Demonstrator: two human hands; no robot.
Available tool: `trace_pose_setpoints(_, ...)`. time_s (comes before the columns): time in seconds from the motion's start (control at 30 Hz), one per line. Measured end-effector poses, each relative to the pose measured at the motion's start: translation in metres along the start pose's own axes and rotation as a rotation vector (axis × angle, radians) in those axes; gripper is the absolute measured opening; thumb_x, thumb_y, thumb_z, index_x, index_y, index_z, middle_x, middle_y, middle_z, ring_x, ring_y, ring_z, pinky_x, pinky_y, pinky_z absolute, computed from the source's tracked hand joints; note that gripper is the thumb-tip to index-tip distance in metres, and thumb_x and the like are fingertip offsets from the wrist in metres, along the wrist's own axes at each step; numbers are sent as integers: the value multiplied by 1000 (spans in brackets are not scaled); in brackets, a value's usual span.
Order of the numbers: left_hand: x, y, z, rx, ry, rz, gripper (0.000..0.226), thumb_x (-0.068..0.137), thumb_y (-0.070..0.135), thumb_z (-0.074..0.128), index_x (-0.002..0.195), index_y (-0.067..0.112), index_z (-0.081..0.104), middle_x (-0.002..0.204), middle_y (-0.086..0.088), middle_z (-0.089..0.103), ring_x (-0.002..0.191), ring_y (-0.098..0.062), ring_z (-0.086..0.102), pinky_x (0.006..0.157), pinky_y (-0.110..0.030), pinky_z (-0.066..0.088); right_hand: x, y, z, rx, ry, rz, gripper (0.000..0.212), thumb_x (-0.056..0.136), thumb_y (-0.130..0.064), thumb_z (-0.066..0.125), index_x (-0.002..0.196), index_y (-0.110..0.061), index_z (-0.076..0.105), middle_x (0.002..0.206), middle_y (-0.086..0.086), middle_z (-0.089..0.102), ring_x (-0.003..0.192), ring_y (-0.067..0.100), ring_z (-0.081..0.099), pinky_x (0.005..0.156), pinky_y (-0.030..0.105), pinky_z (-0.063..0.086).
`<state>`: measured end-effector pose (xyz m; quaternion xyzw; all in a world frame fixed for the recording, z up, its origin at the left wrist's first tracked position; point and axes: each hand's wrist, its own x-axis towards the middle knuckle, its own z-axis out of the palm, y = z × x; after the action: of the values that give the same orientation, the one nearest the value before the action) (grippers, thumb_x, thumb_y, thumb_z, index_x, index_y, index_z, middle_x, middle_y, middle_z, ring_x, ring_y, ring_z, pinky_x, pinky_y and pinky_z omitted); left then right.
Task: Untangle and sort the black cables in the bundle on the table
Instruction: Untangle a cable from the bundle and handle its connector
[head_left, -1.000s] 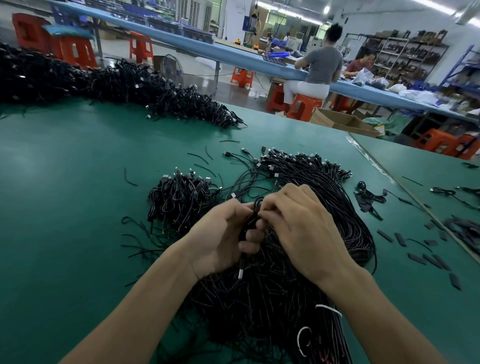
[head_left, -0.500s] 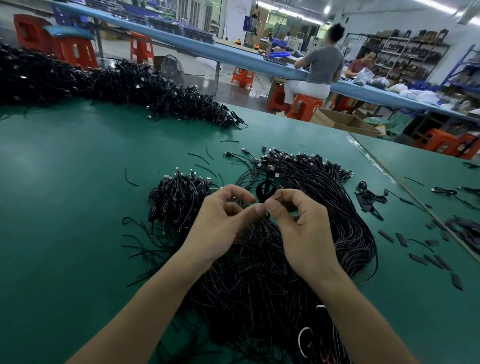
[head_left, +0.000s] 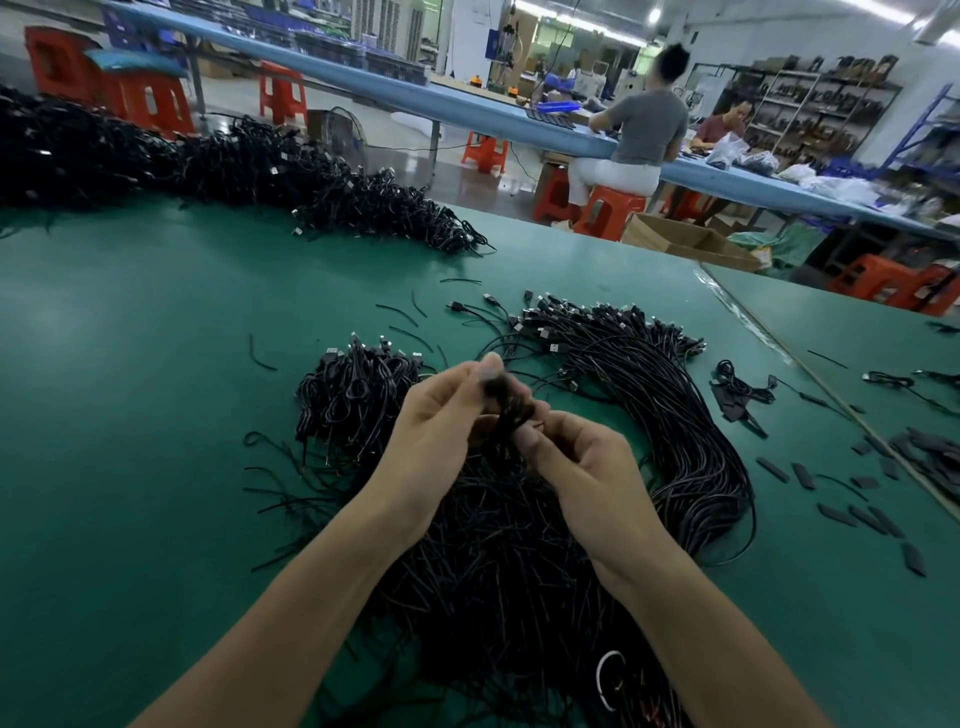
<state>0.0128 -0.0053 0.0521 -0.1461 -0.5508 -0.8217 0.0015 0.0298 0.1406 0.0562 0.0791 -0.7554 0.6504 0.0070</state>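
Both hands have lifted slightly: the left hand (head_left: 441, 421) pinches the top of a blurred black cable coil (head_left: 506, 405) and the right hand (head_left: 582, 467) grips it lower. Beneath them, the cable bundle (head_left: 675, 441) lies on the green desk (head_left: 130, 415). One cable looks nearly freed.

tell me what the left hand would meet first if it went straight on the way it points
Likely the plug ends of the fanned cable bundle, up and right, past the blurred cable it pinches. The left hand may pass above them; depth is unclear.
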Motion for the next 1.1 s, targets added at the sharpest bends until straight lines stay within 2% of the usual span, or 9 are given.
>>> trace_pose_setpoints(0.13,-2,-4,-2,238,34,23,15,74,44,78,76,30,73,98,7,66,86,-17,60,81,-29,49,5,0,-6,-28,94,-15,14,96,-13,63,84,-12,69,68,-10,65,65,0,57,63,16,49)
trace_pose_setpoints(0.3,0,-16,-4,537,119,42,34,75,28,86,91,24,57,66,11,54,56,-5,45,55,-19,41,9,-4,-10,14,203,-96,17,96,-9,62,80,-15,67,64,-16,60,62,-3,52,63,11,46)
trace_pose_setpoints(0.47,-1,-18,0,312,51,-41,16,87,16,76,93,12,62,73,-6,73,63,-22,72,58,-26,55,5,-8,-5,-27,94,-170,16,95,-6,62,81,-12,68,68,-10,67,66,0,61,66,14,50)
trace_pose_setpoints(0.57,0,-13,0,175,59,-3,11,93,-3,62,98,7,64,81,-3,75,72,-11,71,63,-19,54,2,-7,-3,-96,24,-203,16,94,-6,64,82,-15,70,74,-7,70,71,3,63,69,17,51)
trace_pose_setpoints(0.67,3,-3,-3,-148,92,-91,21,101,4,47,99,13,65,99,-12,76,88,-20,72,70,-26,58,1,-1,-2,-170,8,-185,19,94,-11,65,81,-24,72,75,-13,70,72,-1,61,72,13,48)
trace_pose_setpoints(0.77,2,2,-7,-270,60,-39,21,102,17,45,98,16,65,87,-12,76,89,-22,72,77,-29,58,2,7,-2,-193,35,-115,19,94,-14,66,80,-26,70,68,-14,63,65,4,52,65,17,44)
trace_pose_setpoints(0.83,-1,2,-6,-185,32,-19,15,96,30,56,91,21,67,76,-9,75,77,-18,71,69,-23,56,4,10,-3,-192,57,-78,13,94,-14,66,82,-18,69,65,-10,59,62,8,47,59,23,41)
trace_pose_setpoints(0.93,-2,-4,-3,62,51,65,16,83,24,73,90,16,62,76,-4,74,69,-11,68,67,-19,54,7,11,-7,-141,108,-44,17,95,-15,66,79,-17,70,65,-8,61,61,8,49,58,23,43)
trace_pose_setpoints(1.1,1,-12,-10,465,145,162,33,71,28,88,87,30,59,63,19,47,55,-3,37,54,-16,35,9,9,-12,-113,242,-89,16,94,-13,65,79,-18,71,62,-14,61,58,-1,49,57,14,43)
